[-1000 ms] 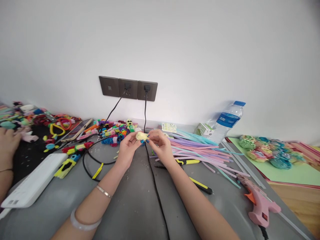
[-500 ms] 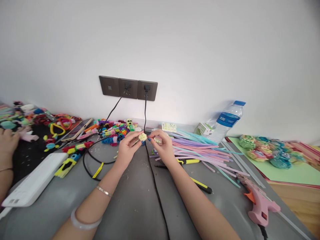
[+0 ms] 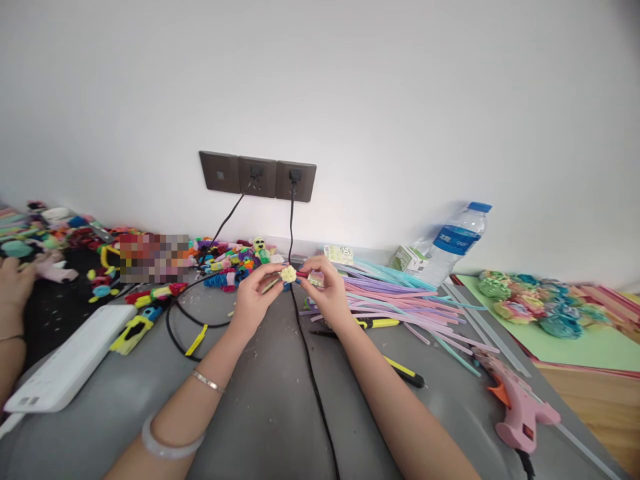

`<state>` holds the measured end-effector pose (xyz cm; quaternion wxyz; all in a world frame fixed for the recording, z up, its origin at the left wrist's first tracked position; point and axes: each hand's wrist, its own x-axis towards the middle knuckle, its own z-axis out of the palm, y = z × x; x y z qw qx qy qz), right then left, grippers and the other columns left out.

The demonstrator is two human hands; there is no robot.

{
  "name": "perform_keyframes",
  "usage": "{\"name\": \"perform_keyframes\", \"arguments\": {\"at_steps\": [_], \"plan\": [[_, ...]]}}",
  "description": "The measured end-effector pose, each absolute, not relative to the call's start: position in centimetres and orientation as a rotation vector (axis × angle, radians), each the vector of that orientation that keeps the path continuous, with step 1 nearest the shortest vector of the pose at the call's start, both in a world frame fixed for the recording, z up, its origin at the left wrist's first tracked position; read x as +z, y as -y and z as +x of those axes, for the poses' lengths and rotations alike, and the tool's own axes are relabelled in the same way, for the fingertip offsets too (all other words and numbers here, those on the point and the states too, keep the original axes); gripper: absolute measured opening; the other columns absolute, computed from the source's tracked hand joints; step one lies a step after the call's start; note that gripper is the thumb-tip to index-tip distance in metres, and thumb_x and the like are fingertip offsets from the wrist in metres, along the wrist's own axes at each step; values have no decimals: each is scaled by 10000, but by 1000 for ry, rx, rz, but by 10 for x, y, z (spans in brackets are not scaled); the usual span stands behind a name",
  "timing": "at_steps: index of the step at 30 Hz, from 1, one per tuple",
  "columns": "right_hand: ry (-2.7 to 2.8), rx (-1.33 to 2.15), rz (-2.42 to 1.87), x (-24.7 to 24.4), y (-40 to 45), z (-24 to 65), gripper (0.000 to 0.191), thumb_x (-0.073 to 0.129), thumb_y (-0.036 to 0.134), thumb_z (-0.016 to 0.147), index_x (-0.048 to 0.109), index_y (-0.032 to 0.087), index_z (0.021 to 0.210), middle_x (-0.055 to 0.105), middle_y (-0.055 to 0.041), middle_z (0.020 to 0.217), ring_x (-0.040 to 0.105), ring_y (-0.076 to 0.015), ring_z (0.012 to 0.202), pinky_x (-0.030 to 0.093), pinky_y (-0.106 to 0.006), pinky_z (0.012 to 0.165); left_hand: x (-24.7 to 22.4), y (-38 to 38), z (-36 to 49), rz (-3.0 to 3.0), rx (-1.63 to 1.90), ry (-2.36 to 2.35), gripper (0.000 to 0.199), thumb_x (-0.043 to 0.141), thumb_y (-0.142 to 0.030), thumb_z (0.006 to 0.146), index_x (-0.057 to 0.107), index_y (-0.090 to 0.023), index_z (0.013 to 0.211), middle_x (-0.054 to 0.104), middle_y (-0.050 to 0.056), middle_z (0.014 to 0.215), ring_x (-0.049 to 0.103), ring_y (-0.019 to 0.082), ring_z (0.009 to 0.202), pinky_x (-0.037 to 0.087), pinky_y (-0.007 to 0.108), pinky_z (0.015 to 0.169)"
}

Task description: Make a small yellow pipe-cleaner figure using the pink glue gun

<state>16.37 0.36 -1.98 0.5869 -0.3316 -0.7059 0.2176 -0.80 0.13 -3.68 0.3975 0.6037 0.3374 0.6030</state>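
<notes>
A small pale yellow, fluffy flower-like piece (image 3: 289, 274) is held up over the grey table, between my two hands. My left hand (image 3: 254, 293) is closed, thumb and fingers pinching at its left side. From the right, my right hand (image 3: 327, 290) is also closed in a pinch, its fingertips by the piece. A short red bit (image 3: 302, 274) shows between the right fingertips and the yellow piece; its kind is too small to tell. Something blue sits just under the piece. Behind my right hand lies a bundle of pastel pipe cleaners (image 3: 400, 293).
A pink glue gun (image 3: 523, 407) lies at right, past yellow-and-black tools (image 3: 405, 371). A water bottle (image 3: 457, 237) leans by the wall. Black cords cross the table. A white power strip (image 3: 73, 360) and another person's hand (image 3: 15, 287) are at left, near colourful pipe-cleaner figures (image 3: 135, 330).
The yellow piece has shifted slightly right and turned a little between my fingers. More of the red bit shows at my right fingertips. My arms have hardly moved.
</notes>
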Motion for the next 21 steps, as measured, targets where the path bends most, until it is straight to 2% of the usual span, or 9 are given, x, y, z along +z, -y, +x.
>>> {"name": "perform_keyframes", "arguments": {"at_steps": [5,8,13,21], "plan": [[1662,601,-728,-23,-7,165,159,663,265,865,677,258,1024,681,-78,1078,604,-247,1078,462,-422,957,-37,-2,-9,1547,1481,-839,289,693,-328,807,702,-185,1058,718,111,1172,677,254,1098,538,419,1002],[1661,692,-706,-26,-8,166,191,652,272,878,695,263,1064,684,-81,1137,603,-243,1135,456,-428,1005,-38,-3,-9,1551,1463,-819,329,682,-344,820,695,-184,1107,714,119,1186,680,252,1095,549,407,985],[1606,855,-710,-30,-10,165,202,653,329,873,701,241,1048,678,-87,1145,619,-236,1115,503,-411,975,-38,-4,-9,1573,1446,-813,354,682,-361,823,700,-191,1132,694,126,1204,672,255,1099,570,384,945],[1556,979,-697,-27,-6,161,229,668,389,846,687,221,1002,673,-82,1087,648,-217,1015,528,-401,951,-38,-5,-11,1542,1480,-817,300,727,-339,783,748,-205,1050,691,105,1088,687,230,993,596,355,859]]}}
